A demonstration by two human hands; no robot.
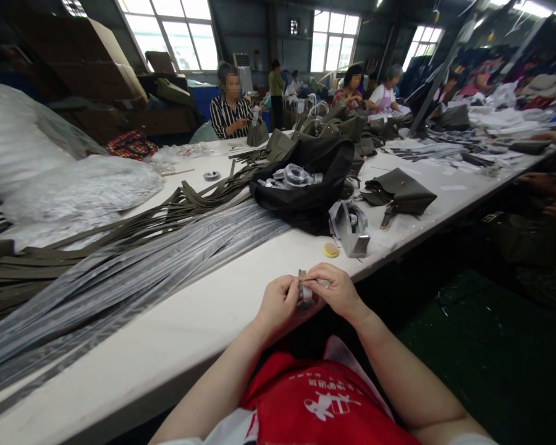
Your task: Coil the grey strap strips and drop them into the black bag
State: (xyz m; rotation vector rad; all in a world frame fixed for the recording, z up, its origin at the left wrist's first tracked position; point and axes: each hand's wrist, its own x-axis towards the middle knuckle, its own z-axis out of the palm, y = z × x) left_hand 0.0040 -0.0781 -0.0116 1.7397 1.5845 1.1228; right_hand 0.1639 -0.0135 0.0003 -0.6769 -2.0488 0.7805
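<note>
At the table's near edge, my left hand (278, 301) and my right hand (336, 289) meet, both closed in a pinch. Between them is a small rolled strap (302, 273), olive-grey, with a pale wrapped part (307, 293) below. My fingers cover much of it, so its full shape is hidden. Just beyond my hands lie a round yellow-rimmed disc (330, 250) and a grey tape dispenser (354, 238). Further left, long plastic-wrapped strips (167, 247) lie along the table.
A black bag (306, 207) holds plastic-wrapped coils (296, 176). Right of it lies an olive bag (401, 191). Loose olive straps (189, 196) and a plastic heap (74, 185) are at left. Across the white table (222, 287), a person in stripes (230, 114) handles a bag.
</note>
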